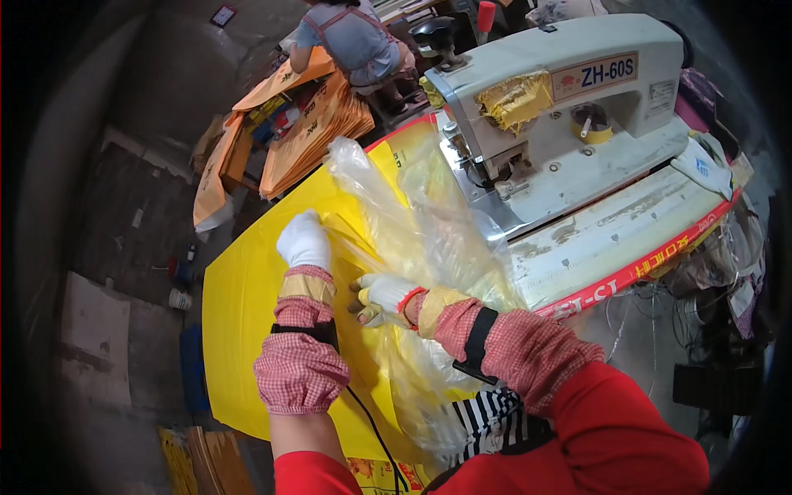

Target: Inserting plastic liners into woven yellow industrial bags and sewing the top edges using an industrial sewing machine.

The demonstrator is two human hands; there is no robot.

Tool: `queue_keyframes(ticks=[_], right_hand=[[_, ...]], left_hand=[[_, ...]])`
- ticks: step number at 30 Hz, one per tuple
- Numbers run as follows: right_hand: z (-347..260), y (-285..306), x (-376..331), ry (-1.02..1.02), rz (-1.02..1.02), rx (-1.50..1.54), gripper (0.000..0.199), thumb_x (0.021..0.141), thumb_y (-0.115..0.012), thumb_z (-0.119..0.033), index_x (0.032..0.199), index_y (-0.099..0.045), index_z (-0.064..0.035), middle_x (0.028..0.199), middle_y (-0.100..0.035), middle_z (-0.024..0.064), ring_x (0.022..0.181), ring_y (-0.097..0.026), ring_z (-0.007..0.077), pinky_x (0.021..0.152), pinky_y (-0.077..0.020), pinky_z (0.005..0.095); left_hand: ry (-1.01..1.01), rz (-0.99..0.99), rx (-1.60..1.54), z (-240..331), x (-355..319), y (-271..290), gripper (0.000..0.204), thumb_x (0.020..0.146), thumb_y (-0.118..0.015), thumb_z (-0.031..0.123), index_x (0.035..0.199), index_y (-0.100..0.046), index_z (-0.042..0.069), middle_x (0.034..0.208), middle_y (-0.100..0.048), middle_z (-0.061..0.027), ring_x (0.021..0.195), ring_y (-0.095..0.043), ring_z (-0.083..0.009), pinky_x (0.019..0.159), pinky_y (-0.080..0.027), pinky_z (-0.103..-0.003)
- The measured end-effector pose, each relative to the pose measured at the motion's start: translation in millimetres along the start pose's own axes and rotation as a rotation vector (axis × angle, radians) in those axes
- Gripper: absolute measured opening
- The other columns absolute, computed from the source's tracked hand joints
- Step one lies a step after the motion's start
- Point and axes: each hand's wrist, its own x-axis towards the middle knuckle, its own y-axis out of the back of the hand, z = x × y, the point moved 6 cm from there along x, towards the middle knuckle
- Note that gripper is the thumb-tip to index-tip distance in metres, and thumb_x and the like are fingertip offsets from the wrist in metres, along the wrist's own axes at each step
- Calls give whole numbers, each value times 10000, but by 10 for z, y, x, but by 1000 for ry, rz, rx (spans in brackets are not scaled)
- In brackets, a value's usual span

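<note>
A large yellow sheet [247, 289], perhaps sacking, covers the work table in front of me. Crumpled clear plastic film [429, 223] lies over its right part and trails down toward my lap. My left hand [304, 241], in a white knitted glove, is closed low over the yellow sheet beside the film's edge; what its fingers hold is hidden. Nearer and to the right, my right hand [384, 299] has curled fingers gripping the film. Its glove is white with a red cuff edge, and bare fingertips show.
A pale industrial sewing machine [569, 99] stands at the right, with a grey bed and red-fronted table edge [643, 268]. Stacked orange sacks [309, 136] sit at the far left, by a seated person [355, 41]. A black cable [371, 421] runs below my left arm.
</note>
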Motion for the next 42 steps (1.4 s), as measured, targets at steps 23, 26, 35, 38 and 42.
queue_keyframes(ticks=[23,26,35,38,42], right_hand=[[-211,44,-881,661,737,-673,353,683,-511,-67,1033,-556,-82,1018,-553,154,931,-532,333,805,-431,365],[-32,-674,-950,660,170,-1180,349,753,-505,-159,1096,-519,-97,1019,-565,131,902,-550,303,819,-427,370],[1656,-1296,-1660,1460,-1036,-992,192,789,-496,-176,877,-641,-85,742,-609,122,677,-592,287,661,-466,415],[1138,-758,-1531,336,-635,-1207,336,793,-474,-295,1039,-587,-95,946,-614,151,864,-579,329,751,-446,398],[306,134,-2037,38,334,-1044,360,777,-525,-302,1099,-543,-141,985,-590,129,941,-555,309,763,-446,401]], left_hand=[[-520,93,435,15,59,1731,261,881,-418,231,918,-606,54,840,-615,-165,820,-607,-308,716,-482,-356],[-278,63,293,-101,254,1902,253,877,-413,208,935,-603,52,880,-617,-158,853,-601,-306,731,-478,-363],[-282,304,464,359,216,2204,231,880,-398,171,951,-590,62,944,-610,-127,881,-597,-297,735,-483,-358],[-418,298,564,187,190,2208,201,874,-437,167,937,-597,64,881,-614,-129,831,-612,-282,683,-498,-363],[-462,309,523,265,193,2211,210,874,-438,180,919,-603,58,872,-616,-128,810,-615,-288,676,-500,-362]])
